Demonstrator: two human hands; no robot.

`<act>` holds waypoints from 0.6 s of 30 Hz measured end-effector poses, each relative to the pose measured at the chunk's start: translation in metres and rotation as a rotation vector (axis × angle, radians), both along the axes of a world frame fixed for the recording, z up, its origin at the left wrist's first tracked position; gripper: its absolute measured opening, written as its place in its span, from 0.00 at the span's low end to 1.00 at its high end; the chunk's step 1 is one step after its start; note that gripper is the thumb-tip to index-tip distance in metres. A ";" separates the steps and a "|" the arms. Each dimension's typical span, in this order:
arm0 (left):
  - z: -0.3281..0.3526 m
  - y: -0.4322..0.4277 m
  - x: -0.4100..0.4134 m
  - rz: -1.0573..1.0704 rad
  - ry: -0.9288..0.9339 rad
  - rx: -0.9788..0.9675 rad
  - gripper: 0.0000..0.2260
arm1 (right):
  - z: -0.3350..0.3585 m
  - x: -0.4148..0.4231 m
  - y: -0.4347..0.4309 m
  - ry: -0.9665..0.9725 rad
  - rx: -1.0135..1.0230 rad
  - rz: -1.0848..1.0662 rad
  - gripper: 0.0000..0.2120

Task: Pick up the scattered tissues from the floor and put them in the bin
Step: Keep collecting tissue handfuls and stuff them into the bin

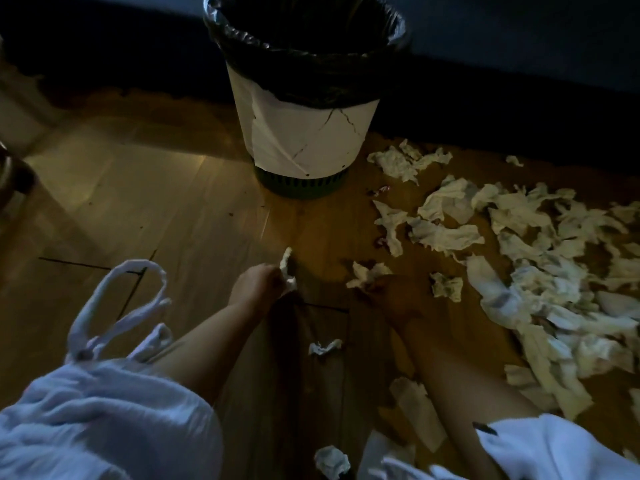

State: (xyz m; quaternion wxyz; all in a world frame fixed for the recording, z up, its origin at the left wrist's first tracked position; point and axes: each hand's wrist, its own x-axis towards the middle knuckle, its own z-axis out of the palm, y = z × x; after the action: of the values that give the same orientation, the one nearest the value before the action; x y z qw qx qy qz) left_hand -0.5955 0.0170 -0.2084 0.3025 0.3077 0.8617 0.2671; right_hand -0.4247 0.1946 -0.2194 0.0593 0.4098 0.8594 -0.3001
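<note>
A white bin [311, 143] with a black liner stands on the wooden floor at top centre. My left hand [258, 284] is low over the floor in front of it and grips a crumpled white tissue [287, 270]. To its right, in shadow, my right hand [391, 292] pinches another crumpled tissue [367, 273] lying on the floor. Several more tissues form a big heap [540, 271] at the right. Loose ones lie near my arms [323, 347], [331, 460].
White sleeves and cloth ties [114, 306] hang at the lower left. A dark wall or furniture edge [519, 81] runs behind the bin. Small dark crumbs [381, 190] dot the floor near the bin's base.
</note>
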 end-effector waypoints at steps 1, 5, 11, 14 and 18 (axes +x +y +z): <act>0.002 -0.003 0.005 0.021 -0.012 0.027 0.02 | 0.003 0.005 -0.004 0.034 -0.028 -0.009 0.17; 0.008 -0.002 0.043 -0.001 -0.030 0.185 0.10 | 0.012 0.041 -0.016 0.144 -0.037 -0.066 0.07; 0.002 -0.009 0.098 -0.156 -0.195 0.150 0.18 | 0.027 0.096 -0.031 0.311 -0.102 -0.167 0.04; -0.004 -0.013 0.106 -0.082 -0.206 0.086 0.13 | 0.034 0.120 -0.035 0.295 -0.153 -0.173 0.03; -0.006 -0.020 0.109 -0.201 -0.127 -0.039 0.16 | 0.028 0.136 -0.032 0.294 -0.139 -0.189 0.07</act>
State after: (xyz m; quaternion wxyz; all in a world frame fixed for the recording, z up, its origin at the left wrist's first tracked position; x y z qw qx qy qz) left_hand -0.4861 -0.0032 -0.2141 0.3877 0.3692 0.8105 0.2375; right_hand -0.2883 0.1623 -0.1912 -0.0670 0.4352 0.7937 -0.4198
